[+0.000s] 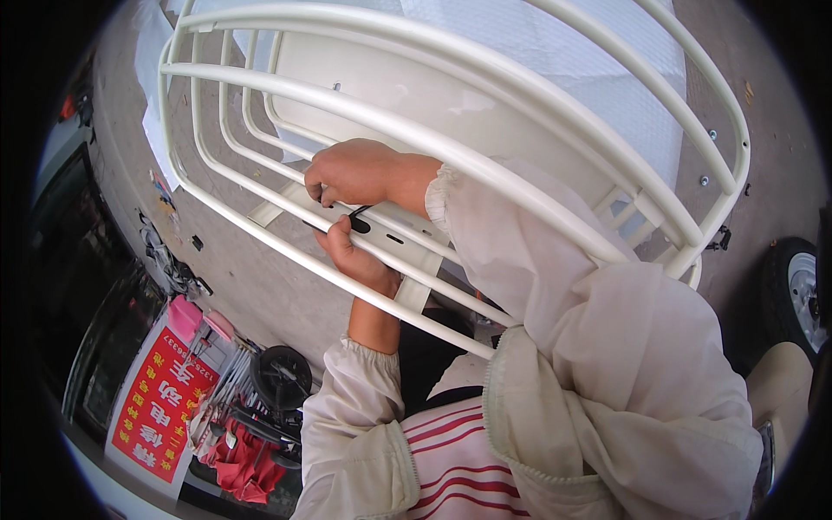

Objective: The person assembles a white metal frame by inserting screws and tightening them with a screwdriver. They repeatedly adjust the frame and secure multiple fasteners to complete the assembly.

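A cream-painted metal tube frame [448,146] with a broad cream panel [403,91] lies across in front of me. My left hand [361,260] grips a lower tube and the slotted cross plate [413,244] from below, its thumb over the tube beside a dark oval hole. Just above it, my right hand [354,174] reaches between the tubes. Its fingers are bent down at the plate, by a small dark spot; whether they pinch something is hidden. A thin black strap or cord [359,210] sticks out of the hole between the two hands.
White foam sheeting [559,52] lies beneath the frame. Loose bolts [704,181] are on the concrete floor to the right, near a black-tyred wheel [796,292]. At lower left stand a red sign [159,403] bearing writing, red cloth [244,461] and another wheel [281,377].
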